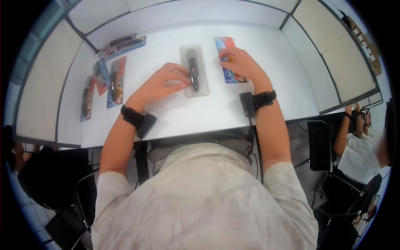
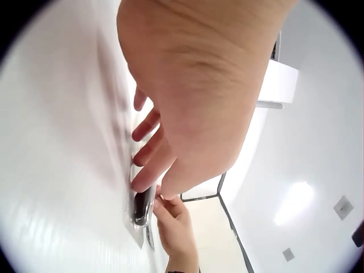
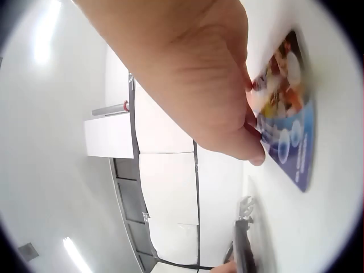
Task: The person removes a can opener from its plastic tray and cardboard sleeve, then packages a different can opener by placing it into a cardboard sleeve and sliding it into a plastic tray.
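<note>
Black elongated tool (image 1: pixel 193 66) lies in a clear plastic tray (image 1: pixel 203 89), between the two hands. Left hand (image 1: pixel 164 81) at the tray's left edge: fingers loosely bent, parted from the thumb, gripping nothing; contact with the plastic unclear. Right hand (image 1: pixel 243 63) to the right of the tray, over a flat blue, red and orange printed card (image 1: pixel 229 76); fingers bent at the card's tray-side edge. Cannot tell whether it pinches the card or merely rests there. Black camera straps on both wrists. Well left of the tray: several red-and-blue carded packs (image 1: pixel 120 71) holding black tools, grouped on the white tabletop (image 1: pixel 166 118). Pale, dark-edged partition panels (image 1: pixel 48 83) stand beyond them. Seated people far right of the tray, past the table.
</note>
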A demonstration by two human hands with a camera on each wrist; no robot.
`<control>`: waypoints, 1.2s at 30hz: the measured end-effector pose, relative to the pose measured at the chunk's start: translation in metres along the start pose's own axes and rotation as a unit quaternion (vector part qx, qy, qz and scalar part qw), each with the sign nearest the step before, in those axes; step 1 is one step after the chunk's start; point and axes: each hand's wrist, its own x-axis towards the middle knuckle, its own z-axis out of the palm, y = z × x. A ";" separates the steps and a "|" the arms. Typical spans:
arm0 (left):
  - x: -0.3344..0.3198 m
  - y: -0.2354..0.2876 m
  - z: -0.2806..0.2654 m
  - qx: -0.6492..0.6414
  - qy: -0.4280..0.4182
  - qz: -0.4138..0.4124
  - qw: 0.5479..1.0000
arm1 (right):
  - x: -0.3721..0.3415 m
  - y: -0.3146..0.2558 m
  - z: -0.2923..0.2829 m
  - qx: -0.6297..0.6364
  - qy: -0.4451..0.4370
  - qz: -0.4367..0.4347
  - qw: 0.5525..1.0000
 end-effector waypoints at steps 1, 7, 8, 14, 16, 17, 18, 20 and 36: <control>0.002 -0.001 0.002 -0.001 0.006 0.009 1.000 | -0.002 -0.004 0.000 0.018 -0.018 0.014 1.000; 0.004 -0.002 0.007 -0.050 0.005 0.004 0.999 | 0.001 -0.003 0.021 0.065 -0.017 -0.108 0.992; 0.004 -0.003 0.008 -0.053 -0.003 0.009 0.999 | 0.005 0.008 0.030 0.065 0.006 -0.167 0.984; 0.005 -0.017 0.012 -0.007 0.014 0.045 0.999 | -0.008 0.000 -0.019 -0.055 0.004 0.044 0.998; 0.004 -0.004 0.009 -0.005 0.013 0.034 0.999 | -0.017 0.007 -0.041 -0.098 0.022 0.058 0.993; 0.003 -0.003 0.008 -0.006 0.012 0.038 0.999 | -0.021 0.014 -0.052 -0.114 0.028 0.058 0.991; 0.001 -0.004 0.008 -0.008 0.012 0.042 0.999 | -0.025 0.020 -0.060 -0.129 0.034 0.058 0.989; 0.002 -0.010 0.010 -0.008 0.013 0.048 0.999 | -0.030 0.041 -0.073 -0.135 0.031 0.061 0.989; 0.003 -0.002 0.011 -0.032 0.089 0.013 0.995 | -0.035 -0.073 -0.020 0.007 0.076 0.061 0.995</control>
